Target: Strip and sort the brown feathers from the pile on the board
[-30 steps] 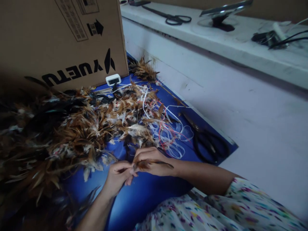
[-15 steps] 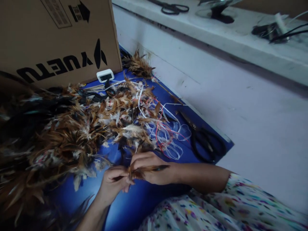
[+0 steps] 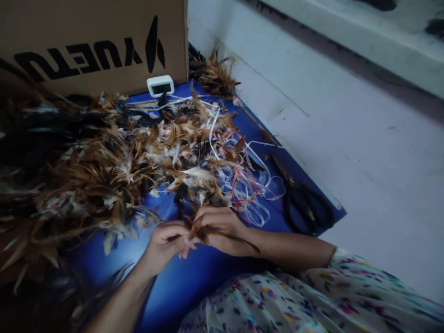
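My left hand [image 3: 169, 243] and my right hand [image 3: 220, 231] meet low in the middle of the view, above the blue tabletop [image 3: 166, 305]. Brown feathers [image 3: 227, 235] are pinched between them, and their dark tips lie back across my right hand and wrist. Both sets of fingers are closed at the base of these feathers; the exact grip is partly hidden. Just beyond my hands spreads a big heap of brown, black and whitish feathers [image 3: 132, 157]. Clear and red ties [image 3: 246, 194] lie tangled at its right side.
Black-handled scissors [image 3: 307, 208] rest near the table's right edge by the pale wall [image 3: 364, 194]. A cardboard box [image 3: 100, 27] stands at the back, with a small white digital display [image 3: 160, 86] before it. A feather duster [image 3: 218, 76] lies in the far corner.
The camera view has tilted down, so the ledge mostly leaves the picture. My hands stay together on the feathers, whose tips now point farther along my right wrist.
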`<action>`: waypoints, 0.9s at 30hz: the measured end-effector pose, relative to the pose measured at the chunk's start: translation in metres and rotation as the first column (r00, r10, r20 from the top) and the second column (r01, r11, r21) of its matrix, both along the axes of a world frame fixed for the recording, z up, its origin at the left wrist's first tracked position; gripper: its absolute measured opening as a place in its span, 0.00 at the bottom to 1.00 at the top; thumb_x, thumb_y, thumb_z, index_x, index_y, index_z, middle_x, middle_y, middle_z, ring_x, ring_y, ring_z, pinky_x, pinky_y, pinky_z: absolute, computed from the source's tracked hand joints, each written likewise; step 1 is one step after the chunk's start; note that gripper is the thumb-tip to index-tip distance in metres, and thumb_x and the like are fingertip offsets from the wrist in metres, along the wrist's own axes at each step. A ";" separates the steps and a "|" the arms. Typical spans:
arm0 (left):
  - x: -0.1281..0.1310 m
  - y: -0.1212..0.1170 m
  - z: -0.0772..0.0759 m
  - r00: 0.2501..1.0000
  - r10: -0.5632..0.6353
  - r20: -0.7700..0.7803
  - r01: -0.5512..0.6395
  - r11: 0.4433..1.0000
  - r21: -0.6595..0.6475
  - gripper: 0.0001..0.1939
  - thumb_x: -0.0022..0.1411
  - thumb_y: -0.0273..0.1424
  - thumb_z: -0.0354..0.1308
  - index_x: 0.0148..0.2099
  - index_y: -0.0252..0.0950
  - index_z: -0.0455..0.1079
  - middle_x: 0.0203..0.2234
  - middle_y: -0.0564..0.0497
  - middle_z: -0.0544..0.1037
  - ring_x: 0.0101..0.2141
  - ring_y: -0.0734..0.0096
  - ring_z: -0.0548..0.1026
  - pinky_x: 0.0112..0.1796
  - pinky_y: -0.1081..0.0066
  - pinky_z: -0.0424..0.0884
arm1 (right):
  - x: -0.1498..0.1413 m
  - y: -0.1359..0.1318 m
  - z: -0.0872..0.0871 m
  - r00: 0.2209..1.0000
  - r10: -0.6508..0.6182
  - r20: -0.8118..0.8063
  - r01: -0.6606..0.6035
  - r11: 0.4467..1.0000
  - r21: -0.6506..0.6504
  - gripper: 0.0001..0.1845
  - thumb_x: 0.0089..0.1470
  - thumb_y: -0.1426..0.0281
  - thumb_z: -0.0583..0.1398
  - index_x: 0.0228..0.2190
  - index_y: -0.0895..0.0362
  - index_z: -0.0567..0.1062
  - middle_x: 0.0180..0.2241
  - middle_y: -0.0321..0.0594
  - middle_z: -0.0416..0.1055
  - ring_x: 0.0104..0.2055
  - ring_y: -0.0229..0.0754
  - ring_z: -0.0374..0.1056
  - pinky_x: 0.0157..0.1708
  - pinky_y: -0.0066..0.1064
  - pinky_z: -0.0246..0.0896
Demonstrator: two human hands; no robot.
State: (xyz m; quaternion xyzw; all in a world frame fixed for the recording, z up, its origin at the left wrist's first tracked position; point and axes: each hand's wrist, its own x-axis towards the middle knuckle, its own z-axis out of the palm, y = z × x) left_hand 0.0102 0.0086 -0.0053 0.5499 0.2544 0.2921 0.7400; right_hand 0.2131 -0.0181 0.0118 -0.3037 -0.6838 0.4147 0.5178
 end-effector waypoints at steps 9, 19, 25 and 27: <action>-0.002 -0.002 -0.007 0.997 0.046 -0.062 -0.051 0.996 -0.075 0.14 0.62 0.39 0.65 0.32 0.33 0.80 0.21 0.51 0.76 0.18 0.81 0.69 0.21 0.77 0.66 | 0.005 0.004 -0.005 0.950 -0.183 0.252 0.067 0.910 0.408 0.07 0.66 0.73 0.56 0.37 0.61 0.74 0.31 0.43 0.74 0.33 0.37 0.69 0.35 0.28 0.67; 0.002 -0.004 -0.003 0.994 0.110 -0.022 -0.111 0.991 -0.076 0.14 0.58 0.40 0.69 0.29 0.33 0.77 0.17 0.53 0.74 0.17 0.81 0.66 0.21 0.77 0.63 | 0.010 0.009 0.000 0.781 -0.442 0.442 -0.003 0.704 0.710 0.08 0.65 0.72 0.57 0.35 0.60 0.75 0.30 0.41 0.74 0.33 0.39 0.68 0.35 0.33 0.63; 0.006 -0.003 0.002 0.981 0.192 0.000 -0.190 0.972 -0.140 0.16 0.54 0.40 0.71 0.27 0.32 0.75 0.16 0.53 0.74 0.14 0.82 0.65 0.19 0.78 0.61 | 0.016 0.011 0.004 0.684 -0.488 0.542 -0.098 0.675 0.732 0.12 0.68 0.64 0.55 0.40 0.56 0.77 0.29 0.40 0.72 0.33 0.41 0.67 0.33 0.35 0.60; 0.007 -0.002 0.004 0.976 0.216 0.028 -0.208 0.963 -0.171 0.15 0.53 0.39 0.72 0.27 0.32 0.75 0.15 0.55 0.73 0.13 0.82 0.65 0.18 0.78 0.61 | 0.018 0.011 0.006 0.665 -0.486 0.567 -0.124 0.677 0.725 0.13 0.67 0.62 0.56 0.42 0.56 0.77 0.29 0.40 0.72 0.33 0.42 0.66 0.33 0.36 0.60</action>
